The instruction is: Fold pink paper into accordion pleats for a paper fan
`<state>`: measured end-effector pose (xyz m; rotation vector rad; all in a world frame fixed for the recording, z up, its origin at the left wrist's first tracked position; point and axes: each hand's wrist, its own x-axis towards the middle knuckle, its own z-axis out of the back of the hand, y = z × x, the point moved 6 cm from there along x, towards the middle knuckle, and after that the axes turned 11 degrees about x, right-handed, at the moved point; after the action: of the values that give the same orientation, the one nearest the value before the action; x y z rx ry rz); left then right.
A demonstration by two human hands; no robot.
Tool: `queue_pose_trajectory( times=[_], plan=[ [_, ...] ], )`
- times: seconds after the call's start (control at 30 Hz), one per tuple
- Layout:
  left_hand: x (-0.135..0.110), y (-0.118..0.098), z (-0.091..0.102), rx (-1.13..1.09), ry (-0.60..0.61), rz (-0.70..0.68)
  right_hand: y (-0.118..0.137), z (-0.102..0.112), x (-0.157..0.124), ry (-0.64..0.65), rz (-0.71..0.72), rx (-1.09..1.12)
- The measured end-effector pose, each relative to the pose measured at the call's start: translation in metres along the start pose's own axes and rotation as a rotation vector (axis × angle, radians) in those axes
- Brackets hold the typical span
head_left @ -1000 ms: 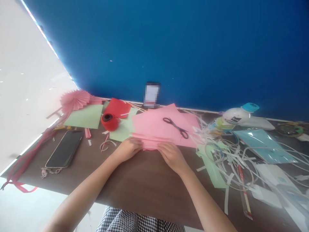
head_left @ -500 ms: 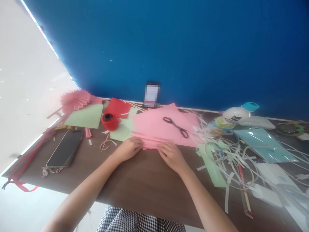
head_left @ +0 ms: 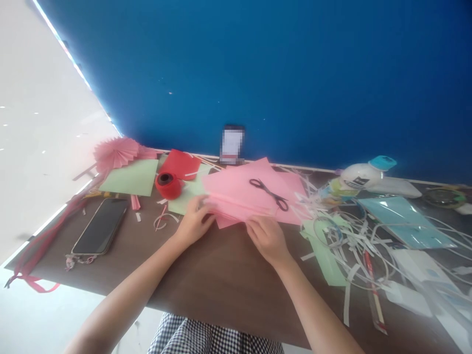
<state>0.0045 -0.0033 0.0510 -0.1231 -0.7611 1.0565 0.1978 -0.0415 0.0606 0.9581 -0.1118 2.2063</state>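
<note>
A pleated strip of pink paper (head_left: 238, 207) lies crosswise in front of me, slightly smeared by motion. My left hand (head_left: 194, 221) grips its left end, with the index finger above and the thumb below. At the other end, the bent fingers of my right hand (head_left: 268, 238) are closed on the paper's near right edge; their tips are partly hidden. Flat pink sheets (head_left: 232, 182) are spread under and behind the strip. Black-handled scissors (head_left: 268, 194) rest on those sheets, beyond my right hand.
Left of my hands are a red ribbon roll (head_left: 168, 188), green paper (head_left: 129, 178), a pink paper fan (head_left: 116, 153) and a phone (head_left: 100, 227). On the right lie tangled white strips (head_left: 354, 246), a glue bottle (head_left: 359, 175) and a blue packet (head_left: 405, 221). A blue wall (head_left: 258, 73) borders the table.
My left hand has shifted a little left and up, its thumb and index finger spreading wider. My right hand has moved slightly right. More of the pink paper shows between them.
</note>
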Motion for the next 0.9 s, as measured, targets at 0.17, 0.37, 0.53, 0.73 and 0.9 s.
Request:
queue_pose_trajectory(
  times=[0.17,0.37,0.53,0.73,0.9],
  plan=[
    [-0.005,0.022,-0.012,-0.61,-0.018,0.548,0.004,0.011,-0.002,-0.139,0.032,-0.019],
    [-0.005,-0.015,-0.035,-1.116,0.316,0.54,0.02,0.002,0.004,-0.061,0.062,0.084],
    [-0.008,-0.019,-0.036,-1.103,0.303,0.568,0.028,-0.005,0.01,-0.033,0.015,0.112],
    [-0.011,-0.018,-0.029,-0.81,0.285,0.474,0.032,-0.005,0.011,-0.052,-0.04,0.117],
    [-0.014,-0.017,-0.027,-0.638,0.318,0.482,0.03,-0.002,0.011,-0.08,-0.076,0.162]
  ],
)
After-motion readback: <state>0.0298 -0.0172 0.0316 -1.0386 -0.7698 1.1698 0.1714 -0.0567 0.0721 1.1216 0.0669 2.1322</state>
